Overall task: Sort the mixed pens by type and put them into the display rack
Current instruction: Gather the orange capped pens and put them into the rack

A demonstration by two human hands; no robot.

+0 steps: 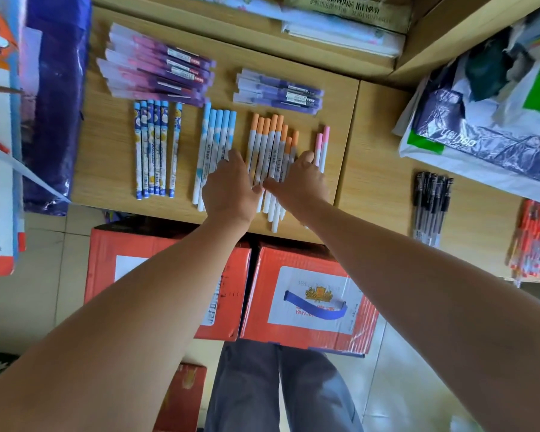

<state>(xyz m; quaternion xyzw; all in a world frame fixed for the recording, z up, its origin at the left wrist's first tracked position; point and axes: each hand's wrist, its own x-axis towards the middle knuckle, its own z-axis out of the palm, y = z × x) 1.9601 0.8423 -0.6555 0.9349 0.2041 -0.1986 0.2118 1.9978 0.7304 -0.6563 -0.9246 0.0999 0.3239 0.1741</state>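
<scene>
Sorted groups of pens lie on the wooden table [106,169]. At the back are pink-purple pens [156,65] and purple pens [278,90]. In front lie blue patterned pens [156,148], light-blue capped pens [214,135], orange-capped pens [270,141] and two pink-capped pens [321,145]. My left hand [229,187] rests flat at the left side of the orange-capped group, over the light-blue ones. My right hand [300,179] lies flat on the group's right side. The fingers of both hands are straight, and the thumbs nearly meet over the orange-capped pens.
Black pens [430,201] and red pens [536,241] lie on the right table. Plastic bags [487,132] sit at the back right. A dark purple bag [53,104] stands at the left. Two red cardboard boxes [306,304] stand on the floor under the table's front edge.
</scene>
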